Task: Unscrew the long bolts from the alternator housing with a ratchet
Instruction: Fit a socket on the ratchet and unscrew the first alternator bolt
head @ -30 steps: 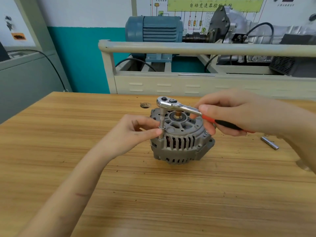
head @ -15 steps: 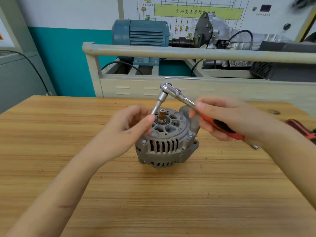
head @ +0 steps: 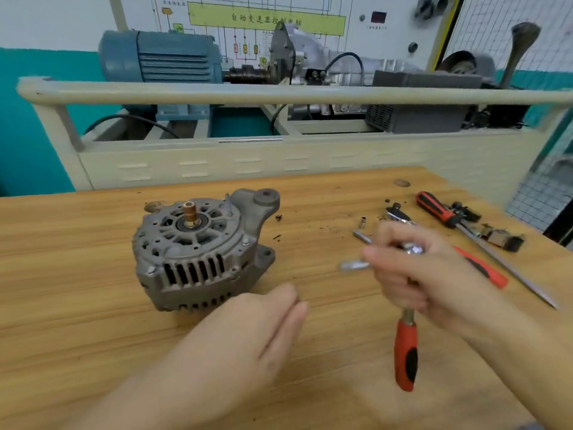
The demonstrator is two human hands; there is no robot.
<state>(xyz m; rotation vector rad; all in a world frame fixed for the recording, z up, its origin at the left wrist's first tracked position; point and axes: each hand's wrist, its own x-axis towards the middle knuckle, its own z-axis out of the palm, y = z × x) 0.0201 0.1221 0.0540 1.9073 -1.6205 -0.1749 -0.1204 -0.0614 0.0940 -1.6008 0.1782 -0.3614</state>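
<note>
— Where is our grey cast-metal alternator housing [head: 201, 252] sitting?

— On the wooden bench [head: 93, 305], left of centre, resting on its side face with the copper-coloured shaft stub [head: 189, 214] pointing up and slightly back. Its slotted vents face us and its two mounting ears stick out to the right.

— And our hands?

— Neither touches the housing. Our left hand [head: 263, 330] hovers just in front of it, to the right, fingers straight and together, a relaxed wide grip with nothing in it. Our right hand [head: 412, 274] is well to the right, its fingers curled round the chrome ratchet with the red-and-black handle [head: 406, 352], so that grip is holding the tool near its head. The handle hangs down towards us, and a silver extension with a socket [head: 353, 265] pokes out to the left of the fingers, blurred.

— Is a bolt in the socket?

— We cannot tell; that part is too smeared.

— What else lies on the bench?

— Behind our right hand, a second chrome ratchet head [head: 397, 214], a small silver socket [head: 362, 222] and a short silver bit [head: 361, 236]. Further right, a long screwdriver with a red-and-black handle [head: 437, 209] lies diagonally, beside a small dark part [head: 504, 238]. Dark crumbs are scattered between the housing and those tools.

— And beyond the bench?

— A beige frame [head: 279, 94] carrying a blue electric motor [head: 161, 57] and a grey gearbox.
</note>
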